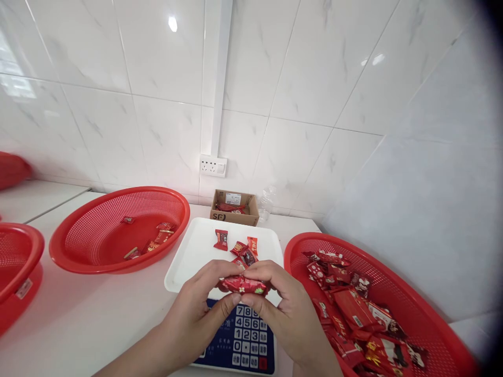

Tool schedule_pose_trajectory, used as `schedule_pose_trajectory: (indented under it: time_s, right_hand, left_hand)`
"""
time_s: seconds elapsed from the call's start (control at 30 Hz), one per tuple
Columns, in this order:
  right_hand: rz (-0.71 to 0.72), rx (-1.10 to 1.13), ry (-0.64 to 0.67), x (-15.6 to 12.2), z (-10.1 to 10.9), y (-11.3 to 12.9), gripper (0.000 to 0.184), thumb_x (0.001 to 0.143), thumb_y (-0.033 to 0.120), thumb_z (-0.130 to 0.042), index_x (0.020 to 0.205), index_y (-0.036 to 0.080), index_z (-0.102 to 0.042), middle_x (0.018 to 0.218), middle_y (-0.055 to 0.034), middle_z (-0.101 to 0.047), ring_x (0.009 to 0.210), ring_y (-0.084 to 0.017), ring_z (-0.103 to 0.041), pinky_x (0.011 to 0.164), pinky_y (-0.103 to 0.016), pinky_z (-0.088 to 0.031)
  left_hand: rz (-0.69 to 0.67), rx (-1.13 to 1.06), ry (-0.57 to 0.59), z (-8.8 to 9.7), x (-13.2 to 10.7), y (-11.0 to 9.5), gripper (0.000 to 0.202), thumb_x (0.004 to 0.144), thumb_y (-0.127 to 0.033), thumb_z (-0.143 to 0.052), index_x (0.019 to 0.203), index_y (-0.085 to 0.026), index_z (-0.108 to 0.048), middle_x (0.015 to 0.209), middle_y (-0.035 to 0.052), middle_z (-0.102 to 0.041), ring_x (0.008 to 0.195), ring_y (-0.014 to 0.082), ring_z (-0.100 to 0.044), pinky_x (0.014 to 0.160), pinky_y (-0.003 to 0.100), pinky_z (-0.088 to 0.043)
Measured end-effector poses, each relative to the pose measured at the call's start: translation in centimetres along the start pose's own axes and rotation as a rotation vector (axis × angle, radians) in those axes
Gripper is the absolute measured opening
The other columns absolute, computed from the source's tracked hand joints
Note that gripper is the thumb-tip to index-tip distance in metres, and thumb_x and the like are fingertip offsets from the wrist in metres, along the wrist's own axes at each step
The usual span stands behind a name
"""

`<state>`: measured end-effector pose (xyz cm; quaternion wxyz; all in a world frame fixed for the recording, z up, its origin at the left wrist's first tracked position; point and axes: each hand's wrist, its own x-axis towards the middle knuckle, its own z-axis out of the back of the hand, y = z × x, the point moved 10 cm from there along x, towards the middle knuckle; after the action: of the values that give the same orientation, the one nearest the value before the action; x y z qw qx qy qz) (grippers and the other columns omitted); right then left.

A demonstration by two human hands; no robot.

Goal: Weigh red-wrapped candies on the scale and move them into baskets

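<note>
Above the scale, left hand and right hand clamp fingers on a packet that a loose pinch could drop.

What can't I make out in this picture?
In the head view:
- Held red packet: its ends and far side, covered by the left hand and right hand.
- Blue keypad panel: partly behind both hands.
- Basket at far left: cut off by the left edge.
- Right-hand basket: cut off by the bottom edge; its lower packets lie under others.
- Cardboard box: its bottom, hidden by its front wall and contents.
</note>
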<state>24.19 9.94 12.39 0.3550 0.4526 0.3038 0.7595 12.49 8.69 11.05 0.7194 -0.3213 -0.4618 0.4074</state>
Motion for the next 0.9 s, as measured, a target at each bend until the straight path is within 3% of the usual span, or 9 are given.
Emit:
schedule_pose_trajectory:
  time_s: [0.2, 0.57, 0.9]
  right_hand:
    - [0.115, 0.007, -0.056, 0.1, 0.2, 1.1, 0.013, 0.078, 0.019, -0.065, 0.088, 0.025, -0.062, 0.088, 0.0004, -0.064, 0.086, -0.013, -0.061, 0.075, -0.022, -0.048]
    - [-0.001, 0.026, -0.009, -0.3, 0.2, 0.0, 0.023, 0.090, 0.027, -0.048, 0.108, 0.028, -0.063, 0.102, -0.0033, -0.066, 0.096, -0.016, -0.061, 0.084, -0.027, -0.049]
    - [0.103, -0.008, -0.068, -0.1, 0.7, 1.4, 0.025, 0.088, 0.021, -0.050, 0.107, 0.029, -0.066, 0.100, -0.0041, -0.067, 0.092, -0.016, -0.063, 0.079, -0.027, -0.053]
  left_hand:
    - [-0.031, -0.049, -0.038, 0.4, -0.1, -0.5, 0.024, 0.085, -0.019, -0.054, 0.105, -0.031, -0.058, 0.100, -0.0007, -0.062, 0.094, 0.0122, -0.058, 0.081, 0.021, -0.047]
    - [0.135, -0.328, -0.039, 0.5, -0.1, 0.8, 0.015, 0.086, -0.032, -0.054, 0.095, -0.024, -0.062, 0.087, 0.0009, -0.060, 0.082, 0.0138, -0.057, 0.075, 0.024, -0.047]
    - [0.132, -0.440, -0.094, 0.7, 0.1, 1.4, 0.017, 0.084, -0.032, -0.056, 0.096, -0.023, -0.064, 0.092, 0.0036, -0.060, 0.086, 0.0173, -0.058, 0.080, 0.031, -0.048]
